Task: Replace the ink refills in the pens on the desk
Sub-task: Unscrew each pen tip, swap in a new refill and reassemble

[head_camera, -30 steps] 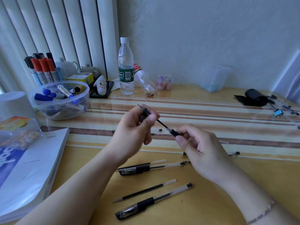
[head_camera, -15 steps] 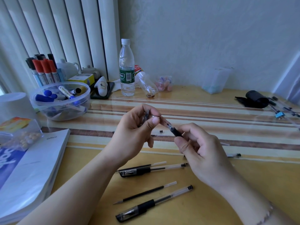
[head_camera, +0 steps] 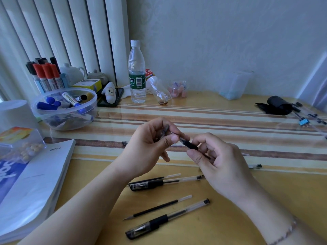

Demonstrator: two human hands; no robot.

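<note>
My right hand (head_camera: pixel 219 165) grips a pen barrel (head_camera: pixel 191 145) by its black grip, held above the desk and pointing up-left. My left hand (head_camera: pixel 150 144) pinches the short end of the refill (head_camera: pixel 177 134) that sticks out of the barrel's mouth. A small grey part (head_camera: pixel 166 129) is tucked in its fingers. On the desk below lie a capped pen (head_camera: pixel 146 185) with a refill alongside it, a loose black refill (head_camera: pixel 159 207), and another capped pen (head_camera: pixel 164 219). Behind my right hand, the end of one more pen (head_camera: pixel 254 166) shows.
At the left stand a clear bowl of markers (head_camera: pixel 58 122), a cup of markers (head_camera: pixel 46 75), a white book (head_camera: pixel 35 183) and a clear box (head_camera: pixel 19 144). A water bottle (head_camera: pixel 137 73) stands at the back. At the far right lie a black pouch (head_camera: pixel 277 105) and small pen parts.
The long refill between my hands has slid into the barrel, and only a short end shows now. My hands have moved closer together.
</note>
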